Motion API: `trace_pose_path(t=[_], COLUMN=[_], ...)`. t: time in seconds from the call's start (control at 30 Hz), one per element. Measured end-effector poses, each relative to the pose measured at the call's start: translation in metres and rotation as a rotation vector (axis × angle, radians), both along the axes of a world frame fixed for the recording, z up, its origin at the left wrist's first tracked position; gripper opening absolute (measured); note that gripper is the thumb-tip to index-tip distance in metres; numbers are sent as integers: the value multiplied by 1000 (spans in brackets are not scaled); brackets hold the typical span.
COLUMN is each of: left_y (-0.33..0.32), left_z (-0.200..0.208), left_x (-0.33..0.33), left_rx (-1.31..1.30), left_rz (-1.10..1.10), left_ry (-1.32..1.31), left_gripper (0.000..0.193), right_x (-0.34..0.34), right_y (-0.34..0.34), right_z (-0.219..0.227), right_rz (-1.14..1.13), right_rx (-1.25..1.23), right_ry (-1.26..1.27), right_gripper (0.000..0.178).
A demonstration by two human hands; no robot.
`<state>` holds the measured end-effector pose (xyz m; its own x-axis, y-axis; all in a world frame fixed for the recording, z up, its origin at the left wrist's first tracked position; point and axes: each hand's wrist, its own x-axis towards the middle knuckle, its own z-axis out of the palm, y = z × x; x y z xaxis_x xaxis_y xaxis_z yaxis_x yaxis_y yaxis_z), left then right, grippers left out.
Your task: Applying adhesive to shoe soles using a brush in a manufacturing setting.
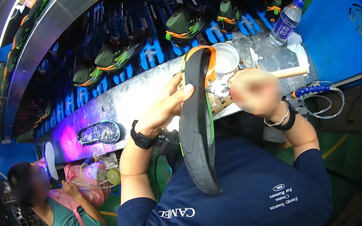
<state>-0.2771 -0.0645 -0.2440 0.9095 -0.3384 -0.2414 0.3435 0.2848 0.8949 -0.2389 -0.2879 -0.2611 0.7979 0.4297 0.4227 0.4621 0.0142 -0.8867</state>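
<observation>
My left hand (166, 104), with a black watch on its wrist, grips a long black shoe sole (195, 124) with a green and orange rim, held on edge in front of my chest. My right hand (256, 91) is closed around a wooden-handled brush (291, 72), close to the sole's upper end. Its wrist carries dark and white bands. Just behind the sole's tip a white pot (226, 60) of pale glue stands on the metal bench (133, 96). The brush's bristles are hidden behind the sole and my hand.
A clear water bottle (287, 20) stands at the bench's far end beside a blue machine housing (339, 37). Beyond the bench, dark green and orange shoes (185, 23) ride on blue racks. Another sole (99, 132) lies under purple light. A co-worker (51, 196) sits at lower left.
</observation>
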Motion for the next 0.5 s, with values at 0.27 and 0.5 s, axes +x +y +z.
trace_pose_path(t=[0.27, 0.5], left_y=[5, 8], left_z=[6, 7], left_x=[6, 15], left_rx=[131, 169], left_rz=[-21, -14], left_ry=[-61, -86], left_gripper=[71, 76], right_x=[15, -7], right_y=[8, 6], right_z=[1, 10], right_rz=[-73, -12], right_rx=[19, 10], right_ry=[-217, -219], right_gripper=[7, 3])
